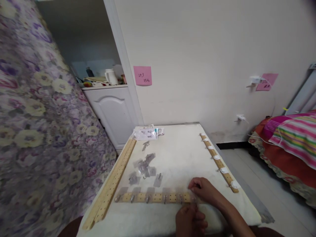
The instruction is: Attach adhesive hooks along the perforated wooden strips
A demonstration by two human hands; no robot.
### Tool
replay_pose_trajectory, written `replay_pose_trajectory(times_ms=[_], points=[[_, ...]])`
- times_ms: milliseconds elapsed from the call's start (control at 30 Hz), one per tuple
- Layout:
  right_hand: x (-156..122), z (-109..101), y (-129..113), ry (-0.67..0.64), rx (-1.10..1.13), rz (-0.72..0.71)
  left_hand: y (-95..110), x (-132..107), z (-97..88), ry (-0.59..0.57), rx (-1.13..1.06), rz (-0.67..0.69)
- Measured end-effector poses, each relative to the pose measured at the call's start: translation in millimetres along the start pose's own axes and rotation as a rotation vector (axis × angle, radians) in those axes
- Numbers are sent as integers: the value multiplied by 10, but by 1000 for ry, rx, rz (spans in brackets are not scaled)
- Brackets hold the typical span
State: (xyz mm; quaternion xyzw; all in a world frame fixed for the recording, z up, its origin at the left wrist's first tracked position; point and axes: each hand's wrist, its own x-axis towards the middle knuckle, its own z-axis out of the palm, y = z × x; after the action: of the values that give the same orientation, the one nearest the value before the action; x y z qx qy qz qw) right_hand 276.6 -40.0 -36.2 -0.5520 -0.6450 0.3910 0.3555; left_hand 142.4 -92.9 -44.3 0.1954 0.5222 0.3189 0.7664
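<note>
Perforated wooden strip [157, 197] with hooks [165, 199] lies across the bench [177, 148] nearside. Left hand [187, 220] and right hand [202, 189] curl at its right end, grip impossible to tell. A pink note [142, 75] reads "243".

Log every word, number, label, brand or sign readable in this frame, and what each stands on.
"243": handwritten, top line of the left pink note on the wall.
Second line of that note: seems to begin "55"; the rest is unclear.
Right pink note, partly behind a white plug: dark handwriting, too blurred to read.
Clear packet at the table's far end: print too small to read.
No brand is legible.
</note>
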Motion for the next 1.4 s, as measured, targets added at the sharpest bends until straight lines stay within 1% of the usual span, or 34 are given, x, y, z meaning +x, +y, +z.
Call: replay_pose_trajectory(times_ms=[133,400,733,967,1233,1400], points=[[-2,-16,39,1,-10,-1,-21,30,13,-11,12,-2],[2,-8,113,4,-43,37,-66,84,23,18,27,5],[-10,3,121,23,-34,67,7,10,95,88,95,6],[-26,-14,136,30,-28,57,21,-25,121,68,85,13],[-36,-26,137,15,-54,39,16,-11,109,66,107,22],[-47,-52,130,41,-79,32,10,-22,99,51,109,26]])
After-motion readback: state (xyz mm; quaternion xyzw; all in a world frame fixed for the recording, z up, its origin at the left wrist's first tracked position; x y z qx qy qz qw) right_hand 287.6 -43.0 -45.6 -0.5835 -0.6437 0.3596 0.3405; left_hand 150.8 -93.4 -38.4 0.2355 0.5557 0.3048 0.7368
